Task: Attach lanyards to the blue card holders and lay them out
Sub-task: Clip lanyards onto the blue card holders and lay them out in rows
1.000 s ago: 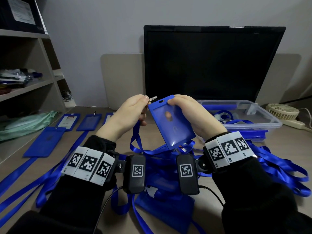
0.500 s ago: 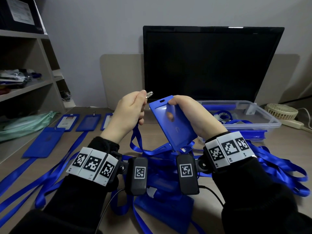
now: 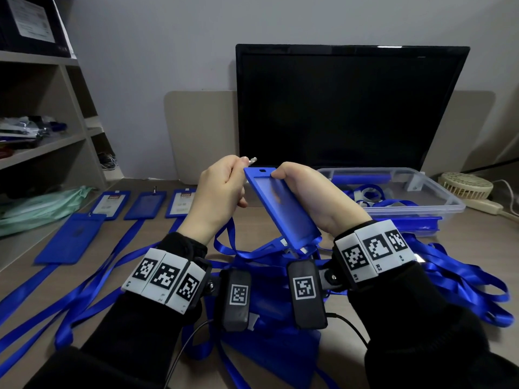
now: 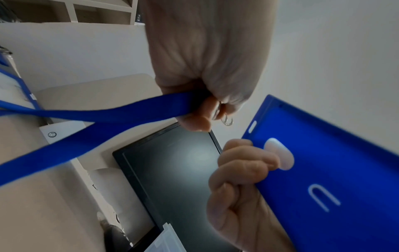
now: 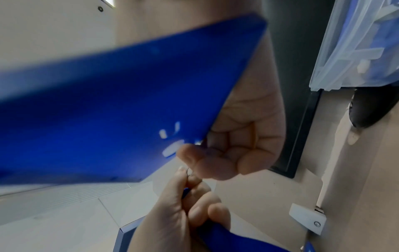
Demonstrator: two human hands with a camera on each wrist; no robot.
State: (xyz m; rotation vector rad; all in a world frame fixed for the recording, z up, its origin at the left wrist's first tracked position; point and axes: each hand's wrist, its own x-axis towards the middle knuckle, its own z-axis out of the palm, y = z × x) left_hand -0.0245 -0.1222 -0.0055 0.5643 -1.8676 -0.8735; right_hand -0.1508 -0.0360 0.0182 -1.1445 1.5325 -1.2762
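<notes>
Left hand [image 3: 222, 189] pinches lanyard clip [image 3: 252, 160]; right hand [image 3: 314, 197] grips blue card holder [image 3: 283, 209]; no legible writing.

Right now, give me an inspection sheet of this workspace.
Surface: desk, pale wood.
Job's things: card holder held tilted, slot at top; lanyard clip near the slot, not yet through it; finished holders lie in a row at the left.
Clutter: loose lanyards, clear bin.
Grips: left hand pinches the clip; right hand holds the holder.
Cables: black lead at the right wrist.
Surroundings: monitor, shelves, fan.
</notes>
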